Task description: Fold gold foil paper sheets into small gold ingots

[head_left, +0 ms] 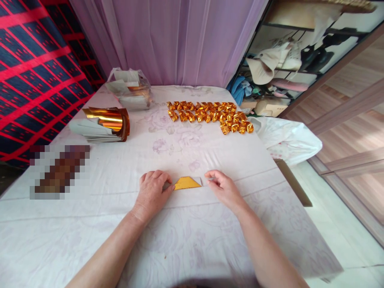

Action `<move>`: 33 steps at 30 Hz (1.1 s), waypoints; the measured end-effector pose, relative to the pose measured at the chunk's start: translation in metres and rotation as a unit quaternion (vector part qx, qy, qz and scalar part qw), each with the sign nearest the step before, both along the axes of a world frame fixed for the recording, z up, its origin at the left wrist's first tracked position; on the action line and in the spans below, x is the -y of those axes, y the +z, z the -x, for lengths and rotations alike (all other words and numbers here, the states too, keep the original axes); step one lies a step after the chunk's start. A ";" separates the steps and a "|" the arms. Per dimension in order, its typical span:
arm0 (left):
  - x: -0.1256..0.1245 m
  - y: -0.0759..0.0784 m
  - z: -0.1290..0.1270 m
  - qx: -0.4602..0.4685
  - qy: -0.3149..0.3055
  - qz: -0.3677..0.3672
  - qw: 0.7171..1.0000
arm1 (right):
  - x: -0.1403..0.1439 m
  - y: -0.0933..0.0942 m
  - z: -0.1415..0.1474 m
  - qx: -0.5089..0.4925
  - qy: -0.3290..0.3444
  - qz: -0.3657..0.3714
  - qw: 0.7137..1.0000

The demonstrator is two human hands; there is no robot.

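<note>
Left hand [153, 189] and right hand [223, 188] — fingers curled, pressing the ends of a folded gold paper [186, 183] flat near the table's [90, 224] front edge.

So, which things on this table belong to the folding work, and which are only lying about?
Belong to the work:
- gold paper piece, pressed flat between left hand and right hand
- folded gold pieces, laid in rows
- curled gold sheets
- plastic bag of sheets

Lying about:
- hats and clothes on the shelf
- white plastic bag
</note>
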State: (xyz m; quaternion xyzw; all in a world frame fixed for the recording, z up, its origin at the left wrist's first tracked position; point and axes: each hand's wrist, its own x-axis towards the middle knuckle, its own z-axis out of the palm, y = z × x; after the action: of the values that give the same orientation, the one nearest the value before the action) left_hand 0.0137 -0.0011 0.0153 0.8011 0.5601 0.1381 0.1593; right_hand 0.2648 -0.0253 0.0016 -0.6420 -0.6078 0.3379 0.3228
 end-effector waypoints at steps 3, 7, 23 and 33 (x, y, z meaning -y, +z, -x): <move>0.001 0.000 0.000 0.004 -0.004 -0.012 1.000 | 0.000 -0.002 0.003 0.009 -0.013 -0.005 1.000; 0.002 -0.001 0.001 0.010 -0.011 -0.026 1.000 | 0.000 0.000 0.011 0.023 -0.020 -0.027 0.999; 0.008 -0.004 -0.004 0.045 -0.107 -0.143 0.983 | 0.002 -0.006 0.011 -0.003 -0.025 -0.045 0.999; 0.004 -0.002 -0.002 -0.013 -0.090 -0.161 0.983 | 0.005 0.000 0.004 -0.018 0.020 -0.021 0.999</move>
State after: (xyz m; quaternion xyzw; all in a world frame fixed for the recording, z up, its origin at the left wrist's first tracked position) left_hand 0.0159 -0.0050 0.0137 0.8654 0.4578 0.2010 0.0329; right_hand 0.2612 -0.0308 0.0013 -0.6168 -0.6212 0.3432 0.3404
